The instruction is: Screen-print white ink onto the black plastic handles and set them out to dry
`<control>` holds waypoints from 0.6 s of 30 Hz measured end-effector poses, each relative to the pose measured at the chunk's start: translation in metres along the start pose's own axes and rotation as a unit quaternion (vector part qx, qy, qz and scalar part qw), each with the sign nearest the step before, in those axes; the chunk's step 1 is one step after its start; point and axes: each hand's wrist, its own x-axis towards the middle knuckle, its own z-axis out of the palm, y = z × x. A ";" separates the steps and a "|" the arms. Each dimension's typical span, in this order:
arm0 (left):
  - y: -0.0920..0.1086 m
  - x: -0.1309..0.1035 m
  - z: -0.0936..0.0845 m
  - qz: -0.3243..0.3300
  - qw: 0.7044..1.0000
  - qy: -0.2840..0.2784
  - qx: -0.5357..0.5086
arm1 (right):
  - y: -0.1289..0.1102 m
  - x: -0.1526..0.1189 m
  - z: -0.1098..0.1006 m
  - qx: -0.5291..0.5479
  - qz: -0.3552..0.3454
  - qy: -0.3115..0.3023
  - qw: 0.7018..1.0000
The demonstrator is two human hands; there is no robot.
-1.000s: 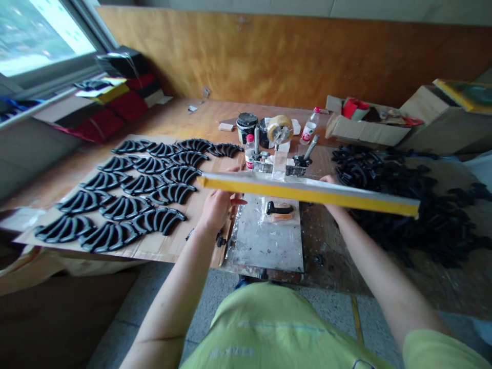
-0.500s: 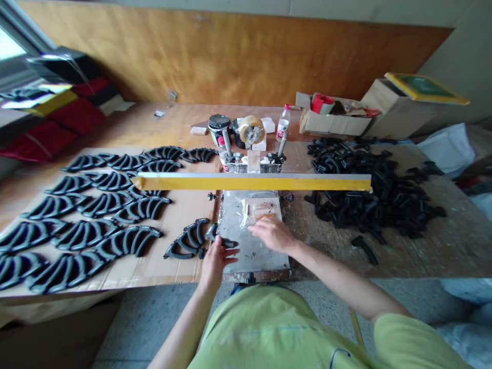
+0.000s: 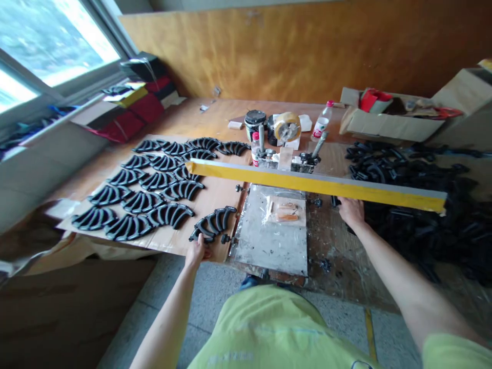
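Head view: a person in a green shirt (image 3: 277,328) stands at a wooden table (image 3: 223,106), both arms reaching out over it.
Left hand (image 3: 197,251): low over the near edge, its thumb on the near end of the short row of black handles (image 3: 221,220); whether the fingers grip a handle or only touch it, I cannot tell.
Right hand (image 3: 352,209): grasping a black handle (image 3: 335,201), one end of which sticks out past the fingers, to the right of the metal plate and beside the pile.
Short row: lies on the cardboard sheet (image 3: 221,192), between the large group of handles and the metal plate, with a small black knob (image 3: 225,239) just beside it.
Large group of handles (image 3: 154,200): set side by side in curved rows across the left part of the cardboard sheet.
Pile (image 3: 415,174): black handles heaped loosely on the right side, partly hidden by the yellow bar and the right arm.
Metal plate (image 3: 269,248): flat in the middle, with a clear patch (image 3: 300,206) on it showing orange-brown shapes.
Yellow bar (image 3: 315,184): stretches crosswise above the far end of the plate.
Behind the bar: a tub (image 3: 255,120), a roll of tape (image 3: 289,129) and two red-capped bottles, one (image 3: 322,122) near the open box (image 3: 395,125), the other (image 3: 255,148) partly hidden by a metal rod (image 3: 262,137).
Back: an upright wooden board (image 3: 292,51); a window (image 3: 73,41) at far left.
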 end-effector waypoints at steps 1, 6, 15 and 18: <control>0.003 0.002 -0.003 -0.003 1.000 0.005 0.012 | -0.011 -0.005 0.001 0.003 -0.007 0.011 1.000; 0.050 -0.018 -0.005 0.107 0.994 0.002 -0.015 | -0.091 -0.036 0.011 0.086 -0.219 0.015 0.972; 0.237 -0.132 0.029 0.408 0.846 -0.168 -0.300 | -0.170 -0.049 0.028 0.033 -0.297 -0.028 0.954; 0.237 -0.145 0.029 0.412 0.844 -0.177 -0.294 | -0.155 -0.051 0.017 0.056 -0.272 -0.013 0.961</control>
